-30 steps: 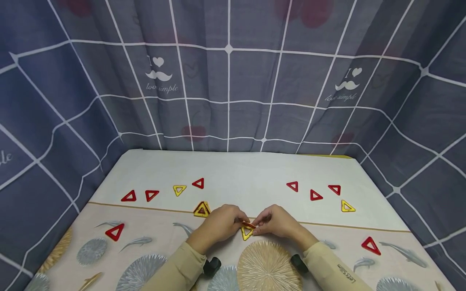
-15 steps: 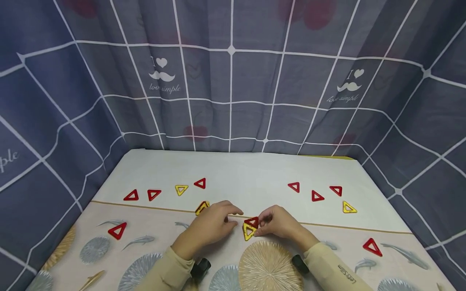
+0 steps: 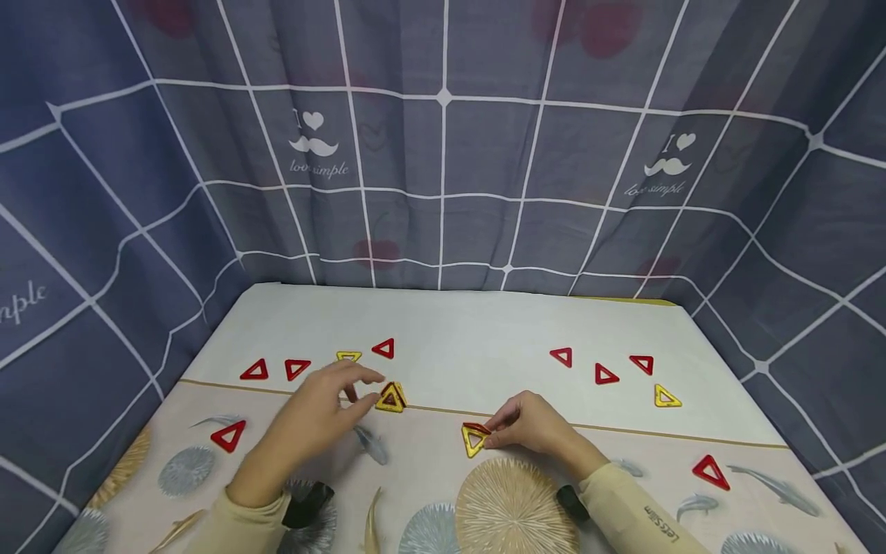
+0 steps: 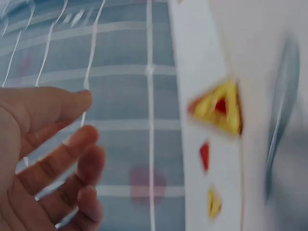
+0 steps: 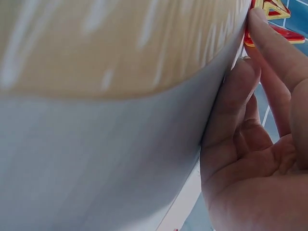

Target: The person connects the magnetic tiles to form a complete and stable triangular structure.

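Observation:
My right hand (image 3: 536,427) pinches a small joined piece of yellow and red triangular tiles (image 3: 474,440) near the table's middle. In the right wrist view, thumb and fingers meet at the edge of these magnetic-looking triangle tiles (image 5: 288,34). Nothing is in my left hand (image 3: 314,408), which hovers with parted fingers just left of a yellow and red triangle pyramid (image 3: 391,398). The left wrist view shows that pyramid (image 4: 220,106) apart from the left hand (image 4: 53,149). A yellow triangle (image 3: 348,356) is partly covered by the left hand.
Red triangles lie at back left (image 3: 254,370), back right (image 3: 606,374), front left (image 3: 228,436) and front right (image 3: 711,472). A yellow triangle (image 3: 667,396) lies on the right. Behind the white table strip (image 3: 471,346) hangs a checked curtain (image 3: 401,154).
My left hand has let go of the joined tiles and moved left to beside the pyramid. The right hand stays in place, still holding the tiles; their red part has tilted.

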Motion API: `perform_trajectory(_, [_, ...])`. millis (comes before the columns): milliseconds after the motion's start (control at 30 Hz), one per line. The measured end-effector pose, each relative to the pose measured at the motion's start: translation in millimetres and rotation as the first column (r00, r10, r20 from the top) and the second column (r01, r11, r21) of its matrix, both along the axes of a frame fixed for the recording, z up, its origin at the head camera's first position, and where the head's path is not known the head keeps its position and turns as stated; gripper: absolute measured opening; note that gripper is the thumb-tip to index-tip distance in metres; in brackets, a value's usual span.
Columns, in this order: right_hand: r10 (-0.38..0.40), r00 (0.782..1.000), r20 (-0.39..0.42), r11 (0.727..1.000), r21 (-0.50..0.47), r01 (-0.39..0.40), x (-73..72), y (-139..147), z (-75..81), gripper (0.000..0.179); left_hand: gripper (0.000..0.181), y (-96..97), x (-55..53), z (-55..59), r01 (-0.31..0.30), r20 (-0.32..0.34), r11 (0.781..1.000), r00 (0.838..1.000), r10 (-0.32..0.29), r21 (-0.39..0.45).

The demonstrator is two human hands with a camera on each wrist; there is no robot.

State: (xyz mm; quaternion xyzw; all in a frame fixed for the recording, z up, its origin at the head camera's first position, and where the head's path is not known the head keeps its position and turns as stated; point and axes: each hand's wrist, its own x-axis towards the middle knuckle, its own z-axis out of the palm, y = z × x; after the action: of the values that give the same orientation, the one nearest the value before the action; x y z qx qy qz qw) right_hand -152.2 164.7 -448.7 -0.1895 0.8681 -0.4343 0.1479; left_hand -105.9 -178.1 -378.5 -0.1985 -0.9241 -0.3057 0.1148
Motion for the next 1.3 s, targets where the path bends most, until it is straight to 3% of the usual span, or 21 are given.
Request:
perform_trajectory(100, [-0.004,1.0,-0.001,1.0,0.004,0.004,0.6,0,1.1,0.017,0.027,-34.9,3.3,5.2,-0.128,-0.015,0.992,0.992,0.128,0.011])
perform_trajectory(200, [-0.009,1.0,0.004,1.0,0.007,0.009,0.9,0,1.7,0.017,0.032,-72.9,5.7,0.9,-0.242,0.016,0.97,0.97,0.241,0.013])
perform_trajectory(333, [-0.011,1.0,0.01,1.0,0.008,0.011,0.4,-1,1.6,0.016,0.048,-118.9,8.4,-16.3,-0.354,0.171,0.935,0.921,0.35,-0.009])
perform_trajectory(433, [-0.008,1.0,0.015,1.0,0.002,0.008,-0.1,0,1.4,0.016,0.063,-144.0,9.6,-29.0,-0.385,0.293,0.922,0.877,0.381,-0.046])
perform_trajectory(500, [-0.006,1.0,0.015,1.0,-0.001,0.006,-0.4,0,1.1,0.016,0.071,-155.0,9.7,-35.2,-0.387,0.346,0.92,0.856,0.384,-0.063])
perform_trajectory(600, [-0.009,1.0,0.012,1.0,0.005,0.009,-0.5,1,0.1,0.016,0.075,-164.5,9.5,-41.4,-0.38,0.385,0.923,0.845,0.371,-0.057])
perform_trajectory(767, [-0.009,1.0,0.013,1.0,0.011,0.009,-0.7,1,-1.3,0.016,0.075,-172.5,11.9,-45.8,-0.365,0.408,0.931,0.845,0.346,-0.033])
perform_trajectory(900, [-0.006,1.0,0.017,1.0,0.006,0.006,-0.6,2,-1.3,0.016,0.076,-178.5,13.9,-48.3,-0.372,0.436,0.928,0.829,0.351,-0.04])
perform_trajectory(1067, [-0.011,1.0,0.029,1.0,-0.006,0.011,-0.5,1,-1.5,0.015,0.074,-183.7,15.7,-52.5,-0.367,0.451,0.928,0.82,0.352,-0.059])
perform_trajectory(1200, [-0.014,0.999,0.035,1.0,-0.012,0.014,-0.5,1,-1.6,0.015,0.079,-186.0,16.1,-54.9,-0.384,0.475,0.92,0.797,0.372,-0.077])
perform_trajectory(1300, [-0.017,0.999,0.037,1.0,-0.012,0.018,-0.5,1,-1.9,0.016,0.082,-186.4,15.3,-54.4,-0.407,0.507,0.909,0.766,0.394,-0.092])
